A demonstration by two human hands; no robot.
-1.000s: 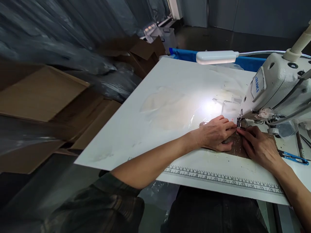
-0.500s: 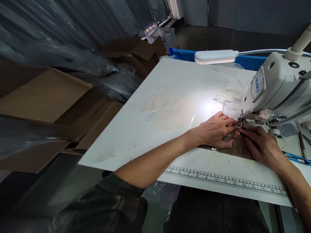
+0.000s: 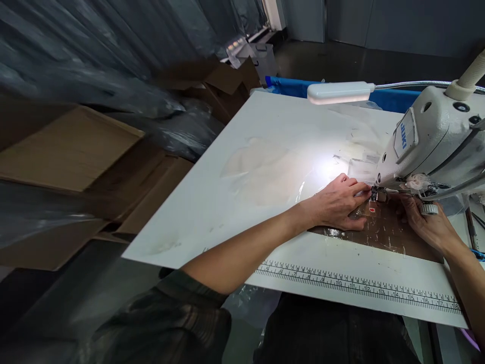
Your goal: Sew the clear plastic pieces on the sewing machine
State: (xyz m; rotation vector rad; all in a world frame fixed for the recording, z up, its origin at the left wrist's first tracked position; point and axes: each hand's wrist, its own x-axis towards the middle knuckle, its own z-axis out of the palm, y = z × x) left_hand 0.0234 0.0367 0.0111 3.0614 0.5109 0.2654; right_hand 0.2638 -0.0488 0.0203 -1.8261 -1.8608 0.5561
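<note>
Shifted rightward since earlier: my right hand [image 3: 430, 223], partly behind the knob [image 3: 429, 209] of the sewing machine [image 3: 428, 136], grip I cannot tell; my left hand [image 3: 343, 203], loosely spread, rests on the brown sheet [image 3: 394, 235] near the tabletop's [image 3: 212, 202] ruled front edge.

The right hand's [image 3: 432, 222] fingertips vanish behind the white knob [image 3: 429, 209] low on the sewing machine [image 3: 432, 136], whose body runs off the picture's right side with the table's [image 3: 212, 202] right end, while of a blue tool [image 3: 478, 255] beside the wrist only a sliver shows. Near the table's front edge, the left hand [image 3: 343, 202] covers part of the brown sheet [image 3: 394, 235], whose label's [image 3: 373, 208] red mark is too small to read. Beyond the table's left edge, a cardboard box [image 3: 68, 146] is blurred and cut off.
</note>
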